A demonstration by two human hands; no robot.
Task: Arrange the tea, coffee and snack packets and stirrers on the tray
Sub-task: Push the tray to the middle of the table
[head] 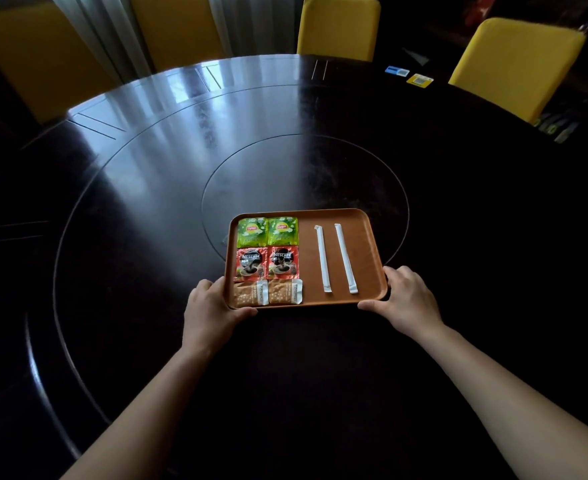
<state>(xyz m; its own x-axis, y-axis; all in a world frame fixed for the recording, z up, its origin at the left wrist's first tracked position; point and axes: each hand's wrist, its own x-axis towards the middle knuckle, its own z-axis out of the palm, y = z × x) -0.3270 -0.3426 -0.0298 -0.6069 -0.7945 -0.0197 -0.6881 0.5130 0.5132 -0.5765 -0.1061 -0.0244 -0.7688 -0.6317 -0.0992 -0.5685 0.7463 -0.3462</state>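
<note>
A brown tray point(372, 258) lies on the dark round table. On its left half sit two green tea packets point(267, 231) at the far end, two red coffee packets point(266, 263) in the middle row and two tan snack packets point(267, 293) nearest me. Two white wrapped stirrers point(334, 258) lie side by side on the right half. My left hand point(209, 308) grips the tray's near left corner. My right hand point(407, 299) grips the near right corner.
The dark round table point(147, 220) has an inset turntable disc point(285, 174) just beyond the tray. Yellow chairs point(339, 26) stand around the far side. Small blue and yellow cards point(408, 76) lie at the far right edge.
</note>
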